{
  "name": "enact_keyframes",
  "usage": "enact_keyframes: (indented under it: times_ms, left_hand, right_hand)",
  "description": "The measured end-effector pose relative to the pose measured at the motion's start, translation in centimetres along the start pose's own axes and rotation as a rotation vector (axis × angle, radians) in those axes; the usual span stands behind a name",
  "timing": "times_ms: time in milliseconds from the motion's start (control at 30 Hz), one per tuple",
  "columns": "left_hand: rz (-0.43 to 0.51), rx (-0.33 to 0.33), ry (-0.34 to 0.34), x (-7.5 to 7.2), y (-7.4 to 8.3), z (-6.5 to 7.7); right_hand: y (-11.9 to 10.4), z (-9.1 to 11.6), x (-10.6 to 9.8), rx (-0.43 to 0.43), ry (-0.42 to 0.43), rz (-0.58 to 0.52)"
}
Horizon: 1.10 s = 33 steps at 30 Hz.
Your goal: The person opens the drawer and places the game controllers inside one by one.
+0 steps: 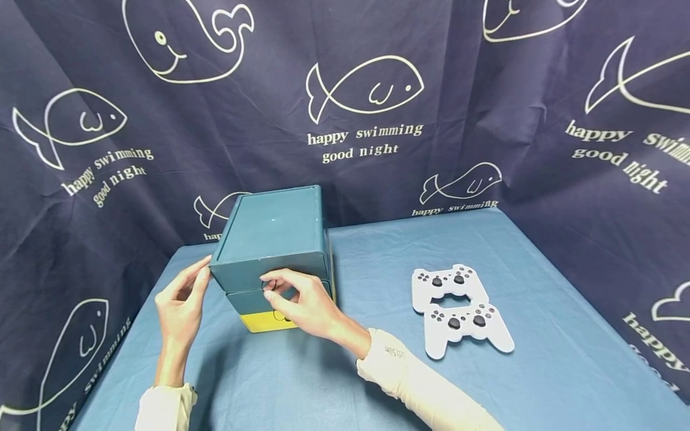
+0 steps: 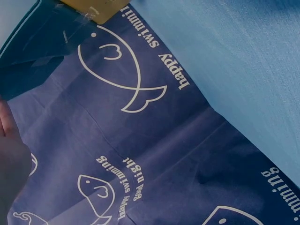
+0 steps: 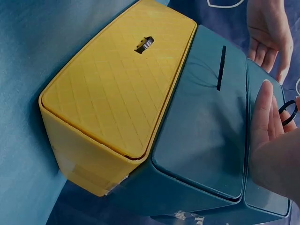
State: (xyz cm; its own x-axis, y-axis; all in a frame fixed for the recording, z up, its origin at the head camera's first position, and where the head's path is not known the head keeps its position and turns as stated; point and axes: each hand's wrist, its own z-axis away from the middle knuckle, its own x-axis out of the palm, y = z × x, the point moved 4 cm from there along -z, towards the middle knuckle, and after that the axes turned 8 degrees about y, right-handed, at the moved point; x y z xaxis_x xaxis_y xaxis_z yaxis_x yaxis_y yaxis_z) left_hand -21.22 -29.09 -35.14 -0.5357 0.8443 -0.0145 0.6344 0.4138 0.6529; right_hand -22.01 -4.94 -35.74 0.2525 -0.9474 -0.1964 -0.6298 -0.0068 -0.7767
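Note:
A small drawer box (image 1: 272,224) stands on the table, with two teal drawers above a yellow one (image 3: 108,89). My right hand (image 1: 307,305) is at the front of the top drawer, pinching its black ring pull (image 3: 287,104) between thumb and fingers. My left hand (image 1: 180,308) touches the box's upper left front corner with thumb and fingertips. In the left wrist view only part of that hand (image 2: 11,161) shows, beside the teal side. The middle drawer has a dark slit-like pull (image 3: 221,68). The top drawer's front looks flush with the box.
Two white game controllers (image 1: 469,329) lie overlapping on the blue tablecloth (image 1: 377,263), right of the box. A dark blue curtain (image 1: 366,179) with fish prints hangs behind and along both sides of the table.

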Motion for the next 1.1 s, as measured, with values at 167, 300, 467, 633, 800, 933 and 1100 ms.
enact_keyframes:
  times_ms: [167,300,467,633,800,933,1100]
  left_hand:
    - [0.009,-0.009,0.000,0.0,0.0,-0.1]
    - [0.032,-0.005,0.004,0.0,0.1,-0.2]
    - [0.048,-0.005,0.001,0.1,0.2,-0.3]
    - [0.073,-0.011,0.002,0.2,0.2,-0.2]
    - [0.101,-0.011,0.010,0.2,0.3,-0.2]
    - [0.052,-0.012,0.002,0.2,0.3,-0.1]
    - [0.053,-0.011,0.002,0.1,0.1,-0.2]
  right_hand:
    - [0.0,1.0,-0.1,-0.036,0.037,0.000]
    - [0.2,2.0,-0.3,-0.085,0.078,0.007]
    - [0.7,2.8,-0.7,-0.180,0.138,-0.008]
    - [1.5,3.7,-1.0,-0.190,0.147,-0.035]
    - [2.4,4.1,-1.0,-0.019,0.078,-0.001]
    - [3.2,4.1,-0.7,0.096,0.009,0.072]
    - [3.6,3.8,-0.2,0.117,-0.045,0.132]
